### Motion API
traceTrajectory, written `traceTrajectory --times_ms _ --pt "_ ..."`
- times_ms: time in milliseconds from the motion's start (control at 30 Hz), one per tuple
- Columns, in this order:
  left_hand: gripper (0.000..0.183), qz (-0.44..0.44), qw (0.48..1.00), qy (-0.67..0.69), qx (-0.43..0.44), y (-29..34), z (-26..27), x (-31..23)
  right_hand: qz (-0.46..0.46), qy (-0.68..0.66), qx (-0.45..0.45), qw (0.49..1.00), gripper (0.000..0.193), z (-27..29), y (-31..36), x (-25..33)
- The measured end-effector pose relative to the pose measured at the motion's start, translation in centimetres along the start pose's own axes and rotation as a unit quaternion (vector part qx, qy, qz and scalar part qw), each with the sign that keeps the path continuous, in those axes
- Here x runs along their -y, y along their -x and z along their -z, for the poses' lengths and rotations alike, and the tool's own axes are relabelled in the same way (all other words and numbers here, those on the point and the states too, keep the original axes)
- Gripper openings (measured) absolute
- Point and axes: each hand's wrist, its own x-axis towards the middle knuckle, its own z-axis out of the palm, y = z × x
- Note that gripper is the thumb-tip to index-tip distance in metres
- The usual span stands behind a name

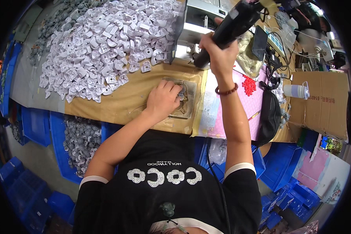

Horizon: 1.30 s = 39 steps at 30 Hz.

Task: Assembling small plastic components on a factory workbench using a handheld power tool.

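My right hand [221, 54] is wrapped around a black electric screwdriver [234, 24], raised over the right side of the bench. The screwdriver's lower end is beside a metal box-shaped machine [188, 46]. My left hand [164, 100] lies over a square, clear-edged fixture [186, 111] on the brown-covered bench. Its curled fingertips press on a small grey part [181, 93] in the fixture, and the hand covers most of that part.
White plastic shells [105, 50] form a big heap at the left, with grey parts [52, 33] behind. Right of my right forearm are red pieces [249, 85], a black pouch [270, 113], a phone [259, 43], a bottle [296, 91] and a cardboard box [319, 103]. Blue bins [58, 146] stand below.
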Motion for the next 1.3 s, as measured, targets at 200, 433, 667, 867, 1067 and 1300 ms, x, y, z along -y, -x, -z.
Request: traceTrajectory --times_ms 200,433,667,867,1067,1300 --pt "0.037 -0.004 1.000 0.000 0.013 0.1 -0.4 0.3 -0.055 -0.057 0.017 0.997 0.055 -0.1 7.2 0.7" --pt "0.030 0.005 1.000 -0.005 -0.002 0.1 -0.3 0.1 -0.020 -0.052 0.063 0.996 0.069 -0.1 9.7 -0.2" --pt "0.033 -0.023 0.999 -0.010 -0.041 0.1 -0.7 0.5 0.037 -0.007 0.099 0.994 0.069 0.8 10.6 -1.2" --pt "0.032 -0.018 0.999 0.008 -0.036 0.0 -0.4 0.4 0.044 -0.014 0.116 0.992 0.070 0.6 10.7 -1.0" --pt "0.034 -0.019 0.999 0.024 -0.013 -0.3 0.4 0.4 0.083 0.018 0.122 0.989 0.061 0.4 11.1 -1.5" --pt "0.035 -0.017 0.999 0.025 -0.011 -0.4 0.5 0.2 0.083 0.028 0.150 0.985 0.073 0.8 11.4 -1.5"
